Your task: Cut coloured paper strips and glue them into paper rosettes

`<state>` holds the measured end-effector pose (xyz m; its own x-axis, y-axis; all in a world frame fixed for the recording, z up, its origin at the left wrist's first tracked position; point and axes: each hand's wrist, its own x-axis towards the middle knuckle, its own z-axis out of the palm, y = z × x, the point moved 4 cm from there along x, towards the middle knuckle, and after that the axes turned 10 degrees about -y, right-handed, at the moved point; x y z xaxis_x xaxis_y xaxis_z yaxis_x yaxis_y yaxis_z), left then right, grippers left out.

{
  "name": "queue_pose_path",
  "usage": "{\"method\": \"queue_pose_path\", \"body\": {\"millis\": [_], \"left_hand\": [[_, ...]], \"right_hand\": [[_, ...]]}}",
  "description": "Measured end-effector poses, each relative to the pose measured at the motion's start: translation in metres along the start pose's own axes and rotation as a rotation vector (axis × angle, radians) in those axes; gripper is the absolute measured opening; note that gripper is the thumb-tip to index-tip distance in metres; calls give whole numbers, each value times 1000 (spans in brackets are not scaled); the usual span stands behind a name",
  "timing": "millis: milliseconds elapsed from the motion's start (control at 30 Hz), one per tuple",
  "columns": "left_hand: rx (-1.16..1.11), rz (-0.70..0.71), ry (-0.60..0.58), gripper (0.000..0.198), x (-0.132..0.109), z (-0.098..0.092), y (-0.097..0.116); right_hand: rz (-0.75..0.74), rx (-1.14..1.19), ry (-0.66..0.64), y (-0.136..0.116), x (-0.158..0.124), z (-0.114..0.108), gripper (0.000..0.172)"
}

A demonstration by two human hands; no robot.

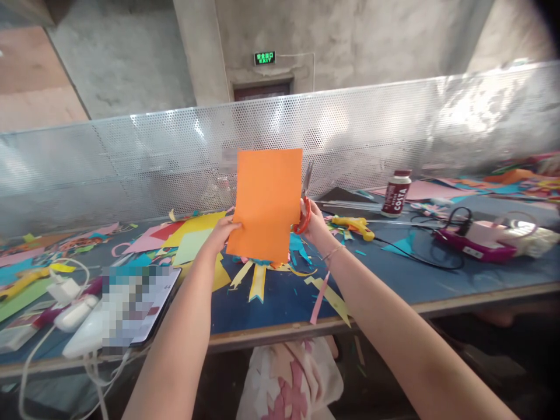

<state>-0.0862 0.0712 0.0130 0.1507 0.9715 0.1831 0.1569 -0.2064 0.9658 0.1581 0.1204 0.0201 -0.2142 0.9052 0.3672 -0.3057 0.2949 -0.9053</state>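
Note:
An orange sheet of paper (268, 201) is raised upright above the table in front of me. My left hand (222, 232) grips its lower left edge, with the thumb on the near face. In my right hand (315, 221) is a pair of scissors (307, 186) with red handles, blades pointing up beside the sheet's right edge. The fingers of that hand are partly hidden, and whether they also touch the paper I cannot tell. Below the sheet, yellow paper ribbon tails (258, 284) and blue scraps lie on the blue table (280, 312).
Coloured sheets (192, 230) and scraps cover the back left. A tablet (153, 309) and white cables lie at the near left. To the right are a yellow glue gun (355, 226), a brown bottle (396, 193) and a purple power strip (476, 245). A perforated metal screen (175, 157) runs behind.

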Motion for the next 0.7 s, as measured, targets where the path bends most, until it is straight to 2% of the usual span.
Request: {"method": "queue_pose_path", "body": {"millis": [167,367,533,600,700], "left_hand": [[-15,-18,59,39,0,-1,2],[-114,-32,-28,44,-3,6,8],[-281,-131,-100,44,-10,14,9],[-268,-170,-95,41,-11,15,7],[-221,-119,-16,37,-6,10,2]], "right_hand": [[-73,216,51,7,6,-6,26],[-54,146,53,15,10,-15,40],[-114,77,-105,5,3,-3,39],[-136,34,-145,2,0,2,40],[-152,-45,-91,1,0,2,43]]}}
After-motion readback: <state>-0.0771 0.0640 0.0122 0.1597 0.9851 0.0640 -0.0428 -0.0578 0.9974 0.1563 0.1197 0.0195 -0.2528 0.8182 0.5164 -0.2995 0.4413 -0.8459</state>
